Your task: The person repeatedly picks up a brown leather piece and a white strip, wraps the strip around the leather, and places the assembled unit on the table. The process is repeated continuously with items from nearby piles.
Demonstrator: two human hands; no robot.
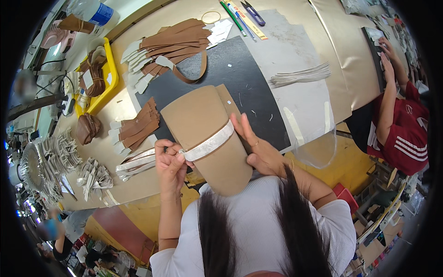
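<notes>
A tan, curved block-like form (196, 113) stands in front of me, partly over the black mat (249, 87) and partly over the table's front edge. A whitish strip (211, 144) lies across its curved face. My left hand (170, 162) pinches the strip's left end between thumb and fingers at the form's left edge. My right hand (263, 150) has its fingers stretched out, with the fingertips at the strip's right end by the form's right edge. Behind the form lies a looped brown strap (196, 76) with a pale end.
Stacks of brown strips (177, 41) and a smaller brown stack (144, 123) lie left of the mat. A yellow tray (110, 87) holds brown bundles. Grey strips (302, 75) lie right. Pencils (234, 18) and purple thread snips (254, 14) lie at the back. A co-worker (397, 120) works at right.
</notes>
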